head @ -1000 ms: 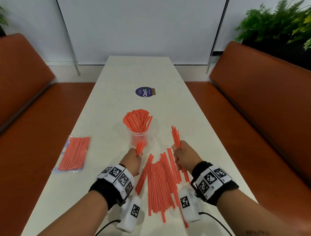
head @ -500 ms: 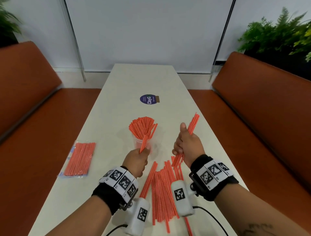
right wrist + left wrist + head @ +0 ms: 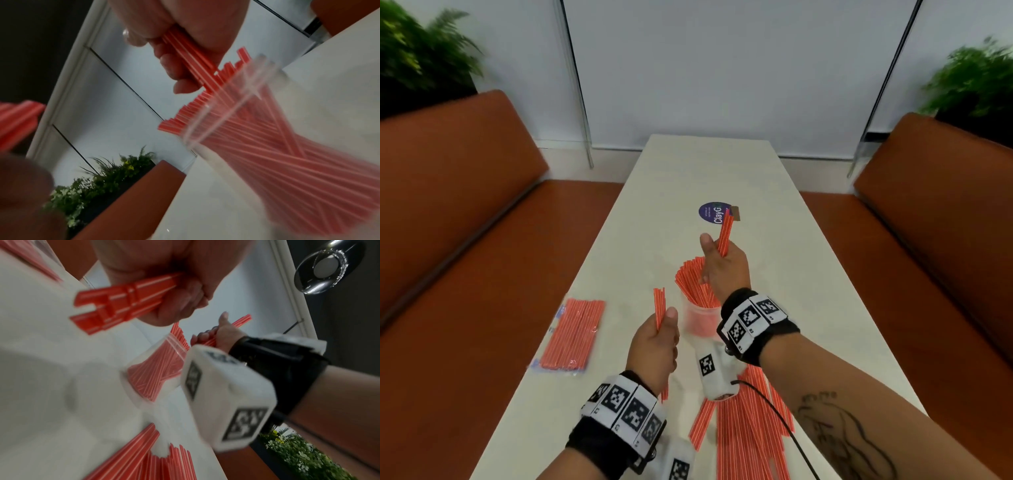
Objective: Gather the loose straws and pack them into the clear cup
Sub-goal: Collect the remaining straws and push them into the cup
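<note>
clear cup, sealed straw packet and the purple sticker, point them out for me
clear cup (image 3: 697, 320), head view, its see-through lower wall below the straws.
sealed straw packet (image 3: 573, 334), head view, middle of the flat pack.
purple sticker (image 3: 709, 210), head view, left half of the round label.

A long pale worktop runs from near to far. A round purple sticker reading "ClayG" lies on it toward the far end, with a small brown tag touching its right edge. Orange-brown benches stand along both sides, the left bench and the right bench. Green plants rise behind the backrests, a left plant and a right plant. A white panelled wall closes the far end.
</note>
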